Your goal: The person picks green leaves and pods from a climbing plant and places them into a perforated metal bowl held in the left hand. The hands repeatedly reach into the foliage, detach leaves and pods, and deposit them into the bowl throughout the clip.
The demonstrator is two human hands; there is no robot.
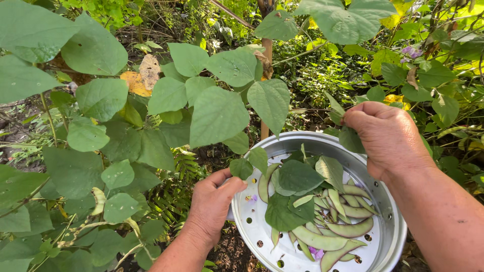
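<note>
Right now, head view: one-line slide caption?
Left hand grips the rim of a perforated metal bowl holding flat bean pods while the right hand reaches into leafy vines.

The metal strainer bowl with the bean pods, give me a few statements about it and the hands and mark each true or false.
1. The left hand grips the rim of the strainer bowl. True.
2. The bowl is empty. False: it holds flat green bean pods and loose leaves.
3. The right hand is up among leaves above the bowl's far rim. True.
4. The bowl's floor is solid. False: round holes show in it.
</note>
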